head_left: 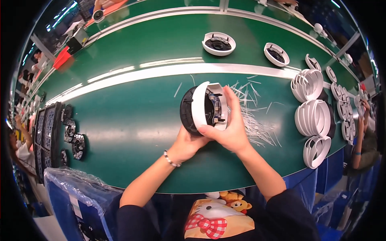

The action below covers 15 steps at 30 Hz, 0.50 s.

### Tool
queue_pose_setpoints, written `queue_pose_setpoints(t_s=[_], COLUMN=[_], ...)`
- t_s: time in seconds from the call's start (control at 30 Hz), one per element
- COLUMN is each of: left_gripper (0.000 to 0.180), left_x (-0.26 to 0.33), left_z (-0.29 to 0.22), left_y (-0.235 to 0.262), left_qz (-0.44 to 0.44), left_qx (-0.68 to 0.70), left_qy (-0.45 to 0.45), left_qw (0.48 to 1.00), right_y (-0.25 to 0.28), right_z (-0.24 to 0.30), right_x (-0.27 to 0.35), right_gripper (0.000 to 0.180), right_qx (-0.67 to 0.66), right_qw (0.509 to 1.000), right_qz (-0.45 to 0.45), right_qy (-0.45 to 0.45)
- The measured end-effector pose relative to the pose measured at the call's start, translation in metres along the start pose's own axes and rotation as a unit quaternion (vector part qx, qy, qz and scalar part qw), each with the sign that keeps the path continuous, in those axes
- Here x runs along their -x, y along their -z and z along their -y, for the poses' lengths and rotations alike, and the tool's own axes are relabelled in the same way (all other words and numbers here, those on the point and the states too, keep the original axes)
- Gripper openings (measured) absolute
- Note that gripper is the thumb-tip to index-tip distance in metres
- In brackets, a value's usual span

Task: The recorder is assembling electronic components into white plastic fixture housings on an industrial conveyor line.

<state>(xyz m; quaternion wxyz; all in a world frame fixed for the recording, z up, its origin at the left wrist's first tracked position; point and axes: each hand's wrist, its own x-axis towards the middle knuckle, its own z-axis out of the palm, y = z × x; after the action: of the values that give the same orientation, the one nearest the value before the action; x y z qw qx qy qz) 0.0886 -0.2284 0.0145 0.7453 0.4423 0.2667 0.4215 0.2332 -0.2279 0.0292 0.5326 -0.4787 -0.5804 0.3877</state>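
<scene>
Above the green table I hold a round device housing, tilted on its side: a white plastic ring (199,105) around a black round base (187,107). A circuit board and black posts show inside the ring. My right hand (233,124) wraps the ring's right side, thumb across its lower rim. From below, my left hand (188,145) supports the black base, its fingers mostly hidden behind the part. Just right of my right hand lies a loose pile of thin white strips (255,124).
White rings stand in stacks (311,118) at the right. Black round parts (78,145) lie at the left beside a black tray (45,134). Beyond a white rail, assembled white housings (219,44) sit on a green surface. Blue bins (80,201) stand below the front edge.
</scene>
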Motion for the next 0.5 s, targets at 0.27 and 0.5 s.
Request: queue_pose_setpoints(t_s=[0.27,0.5], left_gripper=[0.063,0.056], left_x=[-0.007,-0.01], left_z=[-0.019,-0.02], left_y=[0.018,0.018], left_qz=[0.035,-0.028], left_qx=[0.33,0.29], left_qy=[0.112,0.103], left_qw=[0.937,0.951], right_y=[-0.002,0.0], right_z=[0.015,0.013], right_x=[0.016,0.01], right_gripper=[0.114,0.113], right_qx=[0.195,0.194], right_qw=[0.974,0.969], right_qz=[0.085,0.103], right_qy=[0.074,0.113])
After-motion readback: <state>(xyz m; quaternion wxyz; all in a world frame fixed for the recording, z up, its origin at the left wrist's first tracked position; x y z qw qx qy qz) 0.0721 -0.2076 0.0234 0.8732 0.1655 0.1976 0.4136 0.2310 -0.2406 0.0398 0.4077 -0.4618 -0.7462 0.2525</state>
